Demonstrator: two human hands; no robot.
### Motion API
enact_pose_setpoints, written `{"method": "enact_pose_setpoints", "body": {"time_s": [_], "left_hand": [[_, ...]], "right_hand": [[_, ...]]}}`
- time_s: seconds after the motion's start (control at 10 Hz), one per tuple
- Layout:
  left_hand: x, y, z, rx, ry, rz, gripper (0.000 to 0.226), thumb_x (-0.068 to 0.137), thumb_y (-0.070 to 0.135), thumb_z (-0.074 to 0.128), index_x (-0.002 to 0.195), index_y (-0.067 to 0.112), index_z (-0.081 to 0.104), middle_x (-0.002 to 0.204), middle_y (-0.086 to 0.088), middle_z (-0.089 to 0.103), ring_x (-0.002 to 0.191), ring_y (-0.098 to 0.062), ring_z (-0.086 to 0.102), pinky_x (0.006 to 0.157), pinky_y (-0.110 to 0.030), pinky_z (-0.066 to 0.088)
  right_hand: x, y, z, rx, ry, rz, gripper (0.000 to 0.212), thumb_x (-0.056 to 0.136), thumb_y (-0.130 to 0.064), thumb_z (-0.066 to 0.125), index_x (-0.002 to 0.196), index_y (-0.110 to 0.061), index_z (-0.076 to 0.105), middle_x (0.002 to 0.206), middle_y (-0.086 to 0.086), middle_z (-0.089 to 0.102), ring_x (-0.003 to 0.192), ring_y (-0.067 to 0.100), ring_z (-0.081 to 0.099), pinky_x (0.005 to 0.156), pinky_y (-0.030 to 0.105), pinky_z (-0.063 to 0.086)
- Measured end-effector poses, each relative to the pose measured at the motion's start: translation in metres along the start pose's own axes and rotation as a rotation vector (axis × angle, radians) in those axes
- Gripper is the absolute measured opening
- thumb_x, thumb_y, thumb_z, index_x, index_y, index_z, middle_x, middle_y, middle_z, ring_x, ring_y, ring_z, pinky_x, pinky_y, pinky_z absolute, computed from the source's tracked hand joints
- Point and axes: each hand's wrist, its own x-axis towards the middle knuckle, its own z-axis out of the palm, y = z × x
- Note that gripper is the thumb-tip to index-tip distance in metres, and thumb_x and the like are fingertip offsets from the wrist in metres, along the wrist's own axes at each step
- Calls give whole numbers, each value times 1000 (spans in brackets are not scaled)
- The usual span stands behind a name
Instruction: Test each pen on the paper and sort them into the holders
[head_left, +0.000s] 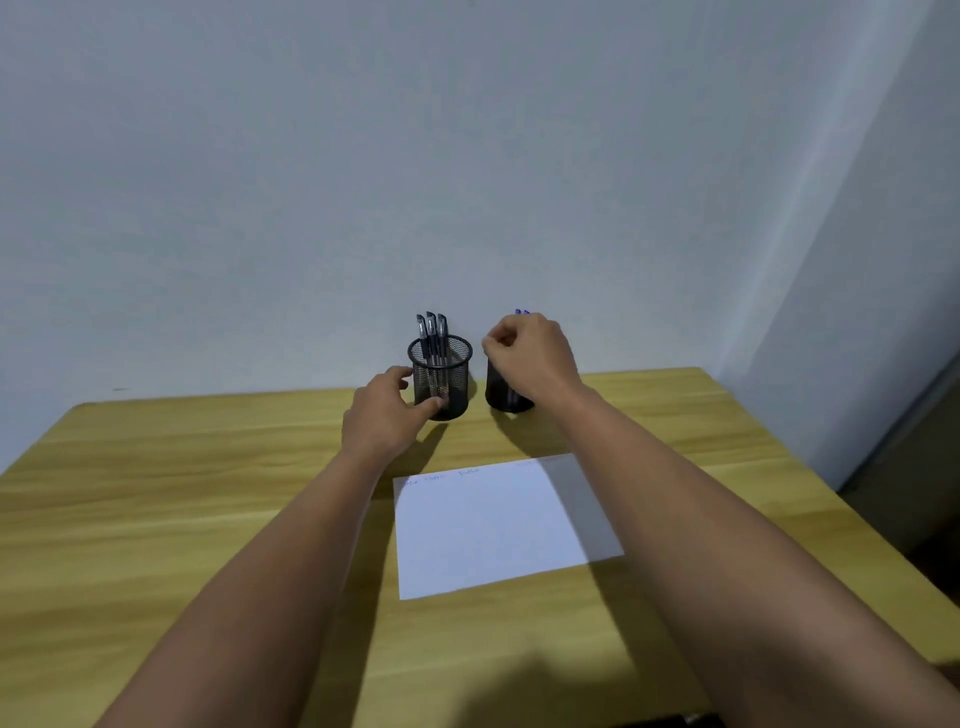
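Note:
Two black mesh holders stand at the back of the wooden table. The left holder (441, 376) has three black-capped pens (431, 338) upright in it. My left hand (387, 413) touches its left side, thumb against the lower wall, fingers curled around it. The right holder (506, 392) is mostly hidden behind my right hand (530, 351), which hovers over its mouth with fingers curled. Blue pen tips (522, 312) poke out above that hand; whether the fingers hold a pen is hidden. A white sheet of paper (498, 525) with faint scribbles along its top edge lies in front.
The wooden table (208, 493) runs up against a plain pale wall (467, 156). Its right edge drops off toward a dark floor area at the far right. My forearms cross the table on both sides of the paper.

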Motion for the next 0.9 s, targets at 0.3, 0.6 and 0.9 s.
{"method": "enact_pose_setpoints", "body": {"time_s": [0.3, 0.6, 0.9], "left_hand": [[-55, -15, -12, 301, -343, 152, 48, 71, 59, 59, 108, 32, 74, 104, 11, 63, 102, -19, 63, 91, -41, 54], [-68, -31, -9, 334, -255, 263, 17, 87, 35, 67, 101, 34, 76, 105, 6, 59, 101, -20, 59, 85, -40, 52], [-109, -6, -21, 44, 87, 439, 30, 92, 42, 66, 119, 30, 71, 113, 9, 62, 110, -19, 57, 90, -45, 50]], "right_hand": [[-63, 87, -9, -272, -536, 171, 28, 59, -42, 66, 87, -43, 72, 99, -21, 73, 104, 17, 71, 98, 41, 60], [-91, 83, -14, -272, -493, 147, 24, 70, -32, 65, 88, -42, 77, 97, -20, 75, 102, 17, 70, 94, 42, 60], [-103, -8, -66, 294, 3, -110, 30, 94, -16, 79, 124, -19, 78, 115, -4, 75, 107, 12, 70, 97, 33, 54]]}}
